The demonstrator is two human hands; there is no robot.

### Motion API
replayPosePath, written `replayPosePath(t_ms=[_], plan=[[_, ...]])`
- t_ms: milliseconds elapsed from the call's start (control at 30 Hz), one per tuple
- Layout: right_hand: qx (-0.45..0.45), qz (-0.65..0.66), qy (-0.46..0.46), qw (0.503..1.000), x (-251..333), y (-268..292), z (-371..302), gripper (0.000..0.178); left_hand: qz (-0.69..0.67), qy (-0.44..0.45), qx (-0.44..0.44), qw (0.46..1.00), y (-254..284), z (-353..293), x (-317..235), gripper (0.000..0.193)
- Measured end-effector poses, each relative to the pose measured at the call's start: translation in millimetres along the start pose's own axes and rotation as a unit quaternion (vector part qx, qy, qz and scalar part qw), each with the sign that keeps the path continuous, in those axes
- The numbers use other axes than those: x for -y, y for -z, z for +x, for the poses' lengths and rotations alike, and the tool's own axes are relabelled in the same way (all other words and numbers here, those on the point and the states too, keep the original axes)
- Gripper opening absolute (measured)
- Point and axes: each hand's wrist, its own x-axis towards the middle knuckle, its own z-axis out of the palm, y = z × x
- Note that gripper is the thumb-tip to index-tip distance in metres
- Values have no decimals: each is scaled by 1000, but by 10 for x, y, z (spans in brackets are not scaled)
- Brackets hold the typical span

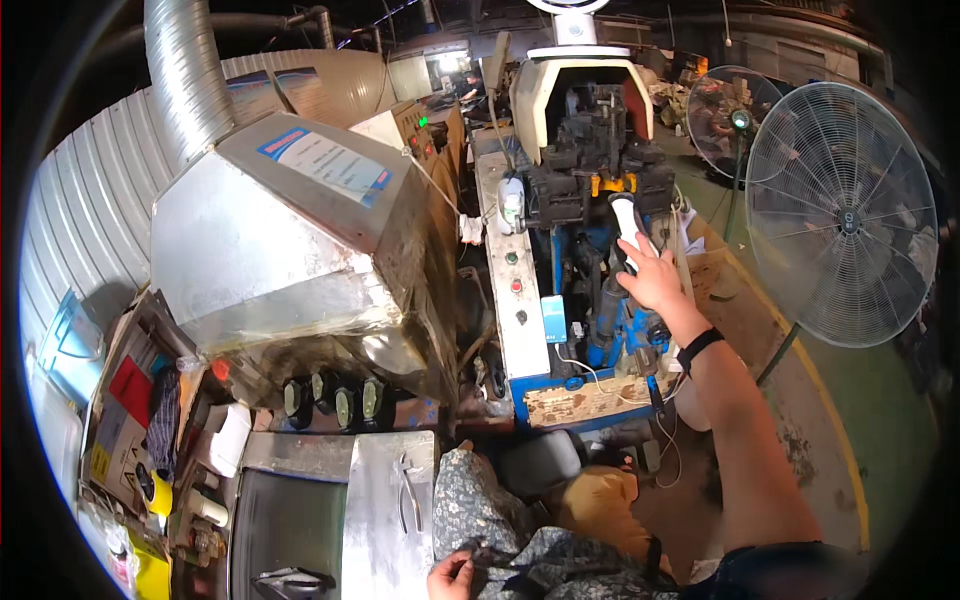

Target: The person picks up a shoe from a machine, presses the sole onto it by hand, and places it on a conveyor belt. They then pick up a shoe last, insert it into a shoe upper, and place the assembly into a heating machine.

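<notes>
My right hand (655, 277) reaches forward to the machine (600, 150), its fingers round the near end of a white shoe (625, 215). The shoe's far end sits just below the machine's dark head, by a yellow part (612, 184). My left hand (452, 577) is low by my lap, its fingers curled together beside dark patterned cloth. Whether something small is in them cannot be made out. Pliers (409, 495) lie on the metal plate (375, 540) in front of it.
A metal hood (280, 230) with a duct stands at left, dark shoes (345, 402) in a row below it. A blue phone-like device (553, 319) with a cable rests on the machine's panel. Large fans (845, 215) stand at right. A dark tool (292, 580) lies near the front.
</notes>
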Motion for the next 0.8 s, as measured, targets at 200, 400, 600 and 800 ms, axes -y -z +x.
replayPosePath(t_ms=[200, 400, 600, 800], plan=[[7, 20, -12, 1000, -10, -72, 341, 65, 14, 14, -37, 999, 68, -92, -21, 12], [19, 53, -27, 998, 1, -119, 797, 67, -7, 12, -51, 999, -192, -76, -535, 10], [15, 55, -55, 997, 20, -95, 976, 67, 265, -132, -25, 955, -215, -46, -731, 18], [-1, 75, -37, 996, 28, 45, 947, 66, 201, -31, -5, 979, -233, -56, -709, 23]])
